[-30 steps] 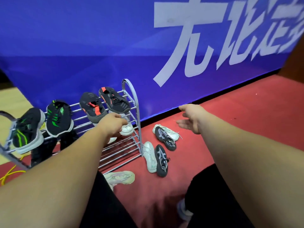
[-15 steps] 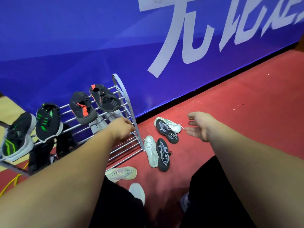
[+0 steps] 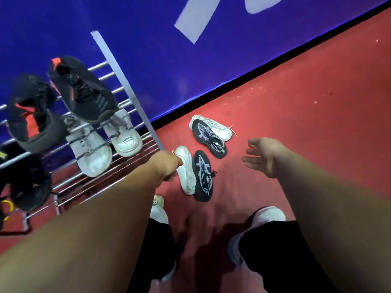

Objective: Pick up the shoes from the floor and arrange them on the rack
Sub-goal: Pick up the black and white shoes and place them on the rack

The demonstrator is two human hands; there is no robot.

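Left hand [image 3: 167, 166] at white sneaker [image 3: 187, 173], fingers hidden, grip unclear. Right hand [image 3: 262, 159] spread, empty. Best: pinch collar, lift clear of adjoining black shoe [image 3: 204, 176].

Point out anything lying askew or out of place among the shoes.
Four shoes lie scattered on the red floor beside the rack, mismatched: the near white sneaker against the near black patterned shoe, the far black patterned shoe overlapping the far white sneaker.

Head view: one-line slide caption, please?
Left hand at the nearer white shoe beside the rack; right hand hovers open above the red floor.
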